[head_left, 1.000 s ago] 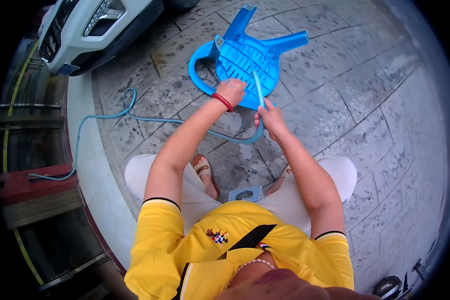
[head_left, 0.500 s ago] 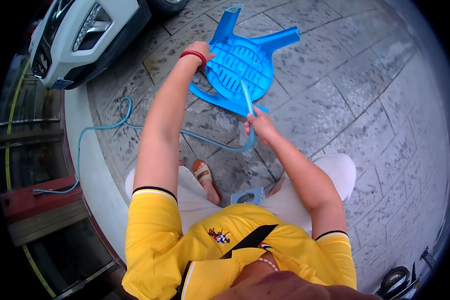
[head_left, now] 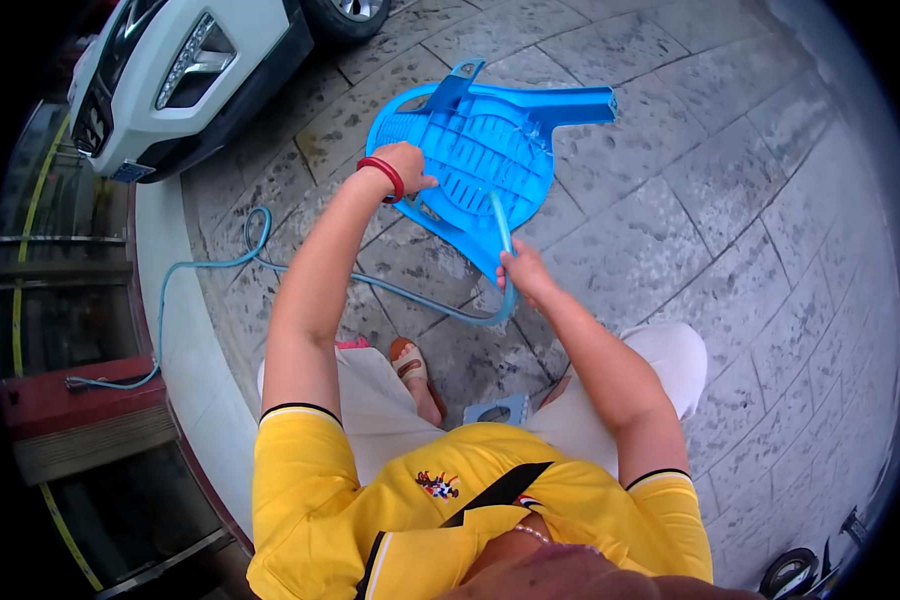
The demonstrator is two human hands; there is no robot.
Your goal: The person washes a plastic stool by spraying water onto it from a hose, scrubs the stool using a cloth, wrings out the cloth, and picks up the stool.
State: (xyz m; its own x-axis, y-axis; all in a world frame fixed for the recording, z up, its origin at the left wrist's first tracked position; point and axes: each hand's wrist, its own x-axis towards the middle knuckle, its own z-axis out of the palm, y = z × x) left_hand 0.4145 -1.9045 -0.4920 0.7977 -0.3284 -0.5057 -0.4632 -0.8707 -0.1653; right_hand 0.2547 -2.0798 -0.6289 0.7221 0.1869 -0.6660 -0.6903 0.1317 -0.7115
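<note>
A blue plastic chair [head_left: 470, 170] is tipped over above the paving, its slotted seat underside and legs turned toward me. My left hand [head_left: 406, 168], with a red band at the wrist, is closed on the chair's left edge; its fingertips are partly hidden. My right hand [head_left: 526, 272] grips a blue-green hose [head_left: 505, 225] a little below its end. The hose end points at the lower part of the seat's slotted underside. From my right hand the hose loops back left across the ground.
A white car [head_left: 180, 80] stands at the upper left. The hose runs over a pale ledge to a red step [head_left: 90, 410]. A small grey-blue stool [head_left: 500, 408] shows between my legs. At the lower right is a wheel [head_left: 790, 572]. Wet-looking stone paving [head_left: 670, 240] surrounds me.
The blue chair has turned and tilted, so its rounded back now shows at the upper left. My left hand has moved slightly down along it; my right hand and the hose have shifted slightly down.
</note>
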